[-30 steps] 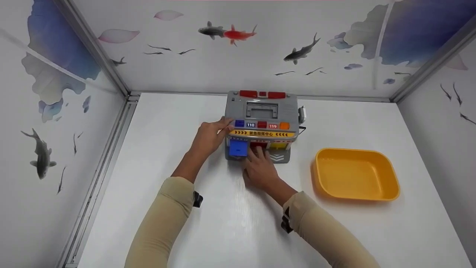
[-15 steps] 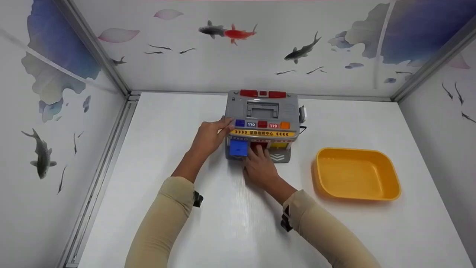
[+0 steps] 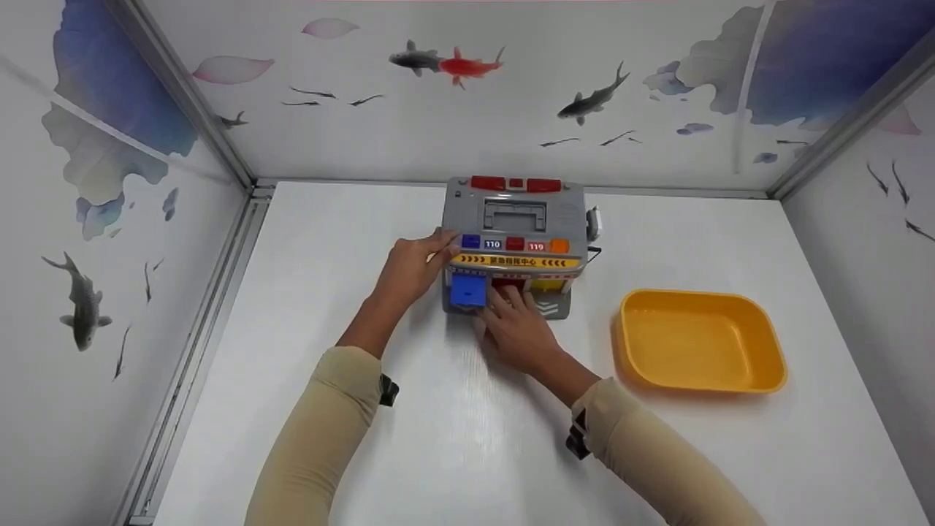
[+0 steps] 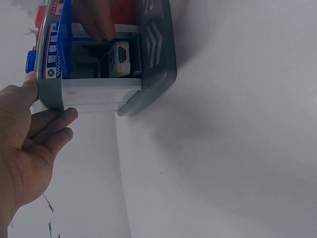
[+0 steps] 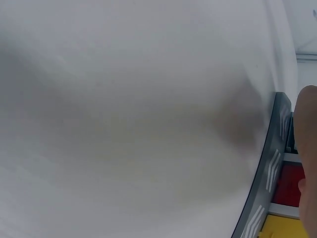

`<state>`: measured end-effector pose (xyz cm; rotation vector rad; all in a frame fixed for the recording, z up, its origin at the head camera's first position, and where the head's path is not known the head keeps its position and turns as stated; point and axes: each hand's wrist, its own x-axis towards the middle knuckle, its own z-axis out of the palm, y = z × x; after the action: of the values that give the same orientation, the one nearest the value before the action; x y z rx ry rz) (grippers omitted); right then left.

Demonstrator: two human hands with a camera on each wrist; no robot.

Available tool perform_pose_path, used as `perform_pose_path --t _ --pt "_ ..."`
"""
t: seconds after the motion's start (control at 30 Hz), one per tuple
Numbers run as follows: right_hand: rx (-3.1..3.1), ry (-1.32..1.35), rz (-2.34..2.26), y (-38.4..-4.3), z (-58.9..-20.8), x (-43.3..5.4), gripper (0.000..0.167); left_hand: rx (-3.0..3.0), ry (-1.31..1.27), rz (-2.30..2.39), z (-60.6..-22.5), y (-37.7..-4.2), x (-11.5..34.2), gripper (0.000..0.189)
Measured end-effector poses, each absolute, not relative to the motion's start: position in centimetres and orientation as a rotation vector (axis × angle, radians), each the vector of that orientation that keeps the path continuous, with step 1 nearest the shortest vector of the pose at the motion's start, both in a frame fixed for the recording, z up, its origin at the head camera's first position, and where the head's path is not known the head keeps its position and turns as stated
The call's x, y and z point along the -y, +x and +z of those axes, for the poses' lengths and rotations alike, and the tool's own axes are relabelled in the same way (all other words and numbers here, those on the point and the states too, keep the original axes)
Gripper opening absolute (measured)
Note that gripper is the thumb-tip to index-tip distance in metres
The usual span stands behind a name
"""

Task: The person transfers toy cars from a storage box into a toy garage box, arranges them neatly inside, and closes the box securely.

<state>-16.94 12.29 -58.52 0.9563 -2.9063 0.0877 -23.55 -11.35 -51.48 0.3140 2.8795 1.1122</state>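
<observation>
A grey toy garage [image 3: 515, 219] with red lights, 110 and 119 labels and three coloured doors stands near the table's back edge. Its blue door [image 3: 467, 291] is raised; the red door [image 5: 289, 184] and yellow door [image 5: 282, 227] are down. My left hand [image 3: 409, 269] holds the roof's left front corner, thumb on top and fingers below. In the left wrist view a small white toy car [image 4: 119, 59] sits in the bay under the blue door. Extended fingers of my right hand [image 3: 517, 329] reach in front of the red door, their tips close to the car.
To the right on the white table [image 3: 438, 438] sits a yellow plastic tub [image 3: 694, 391]. A handset-like white part [image 3: 595, 223] sticks out from the garage's right side. White walls with painted fish enclose the table at the back and sides.
My right hand and forearm have shifted slightly to the right. The left hand, the garage and its raised blue door have stayed put.
</observation>
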Motion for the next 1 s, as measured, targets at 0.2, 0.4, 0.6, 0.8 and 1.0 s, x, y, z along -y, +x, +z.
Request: perform_pose_path --t 0.2,0.4,0.6,0.8,1.0 --pt "2.639 1.030 0.175 -16.8 -58.0 -13.6 0.033 -2.878 0.312 1.123 -51.4 -23.6 11.4 0.049" --pt "2.480 1.031 0.232 -17.3 -56.9 -14.0 0.033 -2.869 0.326 1.146 -51.5 -23.6 11.5 0.048" --pt "2.423 1.006 0.251 -18.1 -55.1 -13.1 0.039 -2.865 0.320 1.147 -51.5 -23.6 11.5 0.047" --pt "2.509 0.921 0.111 -18.9 -54.3 -11.9 0.062 -2.864 0.311 1.132 -51.5 -23.6 11.4 0.047" --pt "2.561 0.885 0.038 -19.3 -54.5 -11.0 0.072 -2.862 0.303 1.127 -51.5 -23.7 11.4 0.048"
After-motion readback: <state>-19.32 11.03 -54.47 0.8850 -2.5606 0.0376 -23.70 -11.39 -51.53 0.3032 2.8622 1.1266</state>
